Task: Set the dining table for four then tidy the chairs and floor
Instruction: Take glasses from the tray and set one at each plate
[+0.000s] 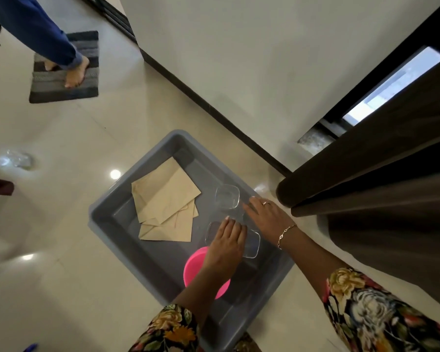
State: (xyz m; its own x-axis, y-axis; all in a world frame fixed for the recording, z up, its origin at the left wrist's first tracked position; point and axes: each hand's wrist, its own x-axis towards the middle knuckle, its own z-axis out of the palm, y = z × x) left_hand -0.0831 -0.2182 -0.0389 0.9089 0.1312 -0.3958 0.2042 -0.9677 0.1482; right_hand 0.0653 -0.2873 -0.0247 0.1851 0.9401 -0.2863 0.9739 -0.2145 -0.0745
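Pale glossy floor tiles, and on them sits a grey tub. Both hands are inside it. The left hand lies over the near clear container, just beyond the pink bowl; whether its grip has closed, I cannot tell. The right hand reaches with fingers straight, grip open, fingertips beside the far clear container. Brown paper envelopes lie on the tub's left. A dark curtain hangs at the right.

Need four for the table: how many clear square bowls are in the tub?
2: the far bowl beside the right hand, the near bowl under the left hand. Hands may hide more.
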